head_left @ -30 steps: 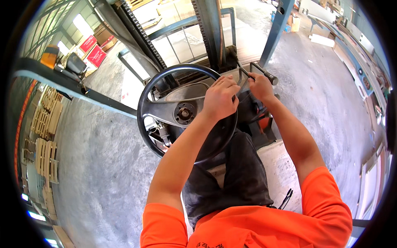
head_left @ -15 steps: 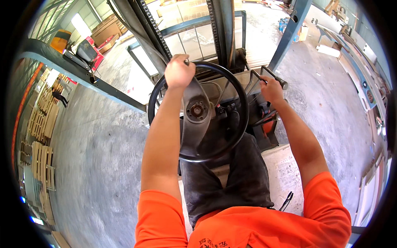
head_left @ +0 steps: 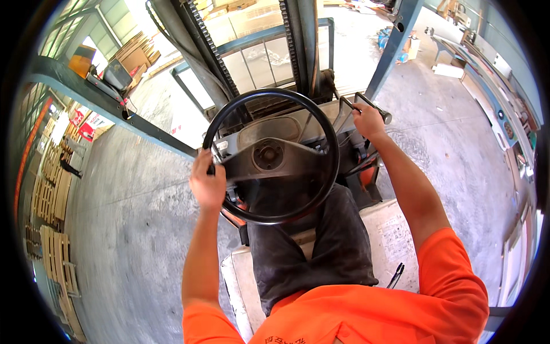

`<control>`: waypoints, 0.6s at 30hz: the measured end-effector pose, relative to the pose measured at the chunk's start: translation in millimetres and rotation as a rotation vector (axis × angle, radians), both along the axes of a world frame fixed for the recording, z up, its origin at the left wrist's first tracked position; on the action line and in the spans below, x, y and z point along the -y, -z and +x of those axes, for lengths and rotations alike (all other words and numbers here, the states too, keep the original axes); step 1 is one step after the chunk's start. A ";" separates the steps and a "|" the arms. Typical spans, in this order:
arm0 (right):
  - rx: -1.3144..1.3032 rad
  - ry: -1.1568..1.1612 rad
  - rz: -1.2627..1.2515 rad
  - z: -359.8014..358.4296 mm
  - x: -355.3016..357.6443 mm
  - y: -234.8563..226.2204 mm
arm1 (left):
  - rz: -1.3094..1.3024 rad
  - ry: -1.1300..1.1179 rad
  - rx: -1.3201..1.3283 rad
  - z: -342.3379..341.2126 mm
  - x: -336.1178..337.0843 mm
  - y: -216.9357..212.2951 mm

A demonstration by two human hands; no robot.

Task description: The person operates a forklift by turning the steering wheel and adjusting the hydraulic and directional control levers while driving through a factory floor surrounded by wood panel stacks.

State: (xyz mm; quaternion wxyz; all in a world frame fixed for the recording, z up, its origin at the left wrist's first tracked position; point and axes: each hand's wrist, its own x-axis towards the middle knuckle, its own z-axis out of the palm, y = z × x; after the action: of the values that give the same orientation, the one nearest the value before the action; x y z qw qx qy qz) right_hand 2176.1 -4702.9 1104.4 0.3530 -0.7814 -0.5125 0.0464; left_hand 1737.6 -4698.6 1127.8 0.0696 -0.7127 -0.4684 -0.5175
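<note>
Glossy black plastic steering wheel [head_left: 321,195], rough grey concrete floor [head_left: 132,229], matt orange cloth shirt [head_left: 366,309].

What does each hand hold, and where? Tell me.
The left hand grips the black steering wheel at its left rim. The right hand holds a control lever near its top end.

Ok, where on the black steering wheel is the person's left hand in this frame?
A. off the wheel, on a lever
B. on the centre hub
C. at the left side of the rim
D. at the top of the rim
C: the left hand grips the left side of the steering wheel rim, while the right hand holds a lever beyond the wheel.
</note>
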 end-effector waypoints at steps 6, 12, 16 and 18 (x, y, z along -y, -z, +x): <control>0.024 0.028 -0.052 3.8 -11.8 -14.9 | -0.125 0.170 0.049 35.1 76.1 23.5; 0.041 0.028 -0.058 3.5 -35.1 -31.0 | -0.047 0.248 0.037 51.4 70.5 16.4; 0.044 -0.013 -0.064 3.6 -34.1 -25.0 | -0.033 0.190 0.042 34.2 59.8 17.0; 0.046 -0.010 -0.089 2.5 -43.0 -25.8 | -0.027 0.169 0.018 24.7 41.1 11.5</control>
State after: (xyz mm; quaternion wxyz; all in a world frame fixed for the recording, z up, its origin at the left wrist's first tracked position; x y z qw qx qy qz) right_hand 2178.6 -4659.9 1130.2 0.3060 -0.7947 -0.5216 0.0529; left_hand 1762.3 -4739.7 1116.3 0.0120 -0.7460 -0.4140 -0.5215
